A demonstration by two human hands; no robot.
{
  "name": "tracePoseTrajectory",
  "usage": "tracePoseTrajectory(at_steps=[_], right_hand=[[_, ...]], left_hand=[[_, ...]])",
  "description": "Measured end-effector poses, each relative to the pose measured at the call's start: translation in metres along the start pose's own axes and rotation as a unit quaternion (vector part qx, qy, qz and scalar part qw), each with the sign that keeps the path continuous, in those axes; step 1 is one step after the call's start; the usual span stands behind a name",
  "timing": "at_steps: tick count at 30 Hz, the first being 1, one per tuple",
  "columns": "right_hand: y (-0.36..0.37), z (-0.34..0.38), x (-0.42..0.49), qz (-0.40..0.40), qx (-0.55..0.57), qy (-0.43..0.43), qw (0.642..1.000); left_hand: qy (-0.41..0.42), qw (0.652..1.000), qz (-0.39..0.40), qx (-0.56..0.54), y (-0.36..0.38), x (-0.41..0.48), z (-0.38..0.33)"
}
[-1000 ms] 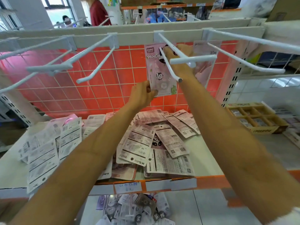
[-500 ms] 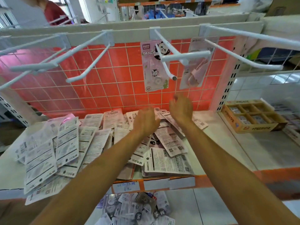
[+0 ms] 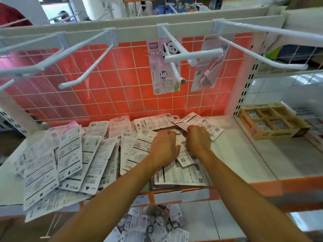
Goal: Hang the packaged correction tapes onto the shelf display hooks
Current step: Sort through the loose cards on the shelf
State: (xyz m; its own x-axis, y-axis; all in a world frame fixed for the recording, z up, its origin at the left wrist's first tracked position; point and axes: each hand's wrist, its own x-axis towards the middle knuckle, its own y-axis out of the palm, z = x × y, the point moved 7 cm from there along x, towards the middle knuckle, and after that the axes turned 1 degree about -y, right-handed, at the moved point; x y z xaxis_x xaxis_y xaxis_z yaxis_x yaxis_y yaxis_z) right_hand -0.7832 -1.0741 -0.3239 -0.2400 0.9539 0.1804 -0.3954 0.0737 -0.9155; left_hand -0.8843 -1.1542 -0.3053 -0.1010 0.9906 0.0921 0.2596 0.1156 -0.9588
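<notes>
flat packs [image 3: 73, 154] heaped on shelf [image 3: 244, 154], one hung on hook [image 3: 176, 72]. left hand [image 3: 164, 147], right hand [image 3: 198, 140] in heap, fingers curled; cannot tell their hold. light, stiff card, likely slick; pinch by top hole.

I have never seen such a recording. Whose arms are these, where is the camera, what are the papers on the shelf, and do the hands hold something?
No machine here: a person wears one camera on the head, looking forward and down, so the two bare arms are their own. The left hand and right hand are both down on a pile of packaged correction tapes lying mostly back side up on the white shelf. Whether either hand grips a package, I cannot tell. Above, white display hooks stick out; one carries a panda package, and a pink package hangs beside it. A cardboard box stands at the right.
</notes>
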Motion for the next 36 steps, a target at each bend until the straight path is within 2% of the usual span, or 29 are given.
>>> tracePoseTrajectory(at_steps=[5,9,12,14,17,21,23,31,36], right_hand=[[-0.026,0.000,-0.021,0.011,0.096,0.054,0.994],[-0.060,0.002,-0.034,-0.021,0.212,0.082,0.974],[-0.070,0.002,-0.040,-0.030,0.348,0.097,0.932],[-0.070,0.005,-0.046,-0.015,0.460,0.112,0.881],[-0.069,0.011,-0.053,0.015,0.562,0.126,0.818],[-0.070,0.019,-0.058,0.031,0.591,0.115,0.798],[-0.072,0.023,-0.059,0.032,0.595,0.106,0.796],[-0.112,0.039,-0.054,-0.028,0.606,0.050,0.794],[-0.152,0.057,-0.063,-0.067,0.621,-0.036,0.780]], left_hand=[[-0.002,1.000,0.003,-0.007,0.004,-0.006,0.005],[0.005,1.000,-0.001,-0.029,0.003,-0.014,0.006],[0.025,0.994,-0.010,-0.107,-0.003,-0.023,0.001],[0.031,0.982,-0.009,-0.186,-0.009,-0.029,-0.002],[-0.045,0.934,0.020,-0.353,-0.010,-0.040,0.005],[-0.098,0.829,0.028,-0.550,-0.012,-0.054,0.005],[-0.096,0.810,0.018,-0.579,-0.018,-0.057,0.006],[-0.047,0.847,-0.011,-0.530,-0.034,-0.064,0.012],[-0.008,0.880,-0.046,-0.472,-0.050,-0.071,0.007]])
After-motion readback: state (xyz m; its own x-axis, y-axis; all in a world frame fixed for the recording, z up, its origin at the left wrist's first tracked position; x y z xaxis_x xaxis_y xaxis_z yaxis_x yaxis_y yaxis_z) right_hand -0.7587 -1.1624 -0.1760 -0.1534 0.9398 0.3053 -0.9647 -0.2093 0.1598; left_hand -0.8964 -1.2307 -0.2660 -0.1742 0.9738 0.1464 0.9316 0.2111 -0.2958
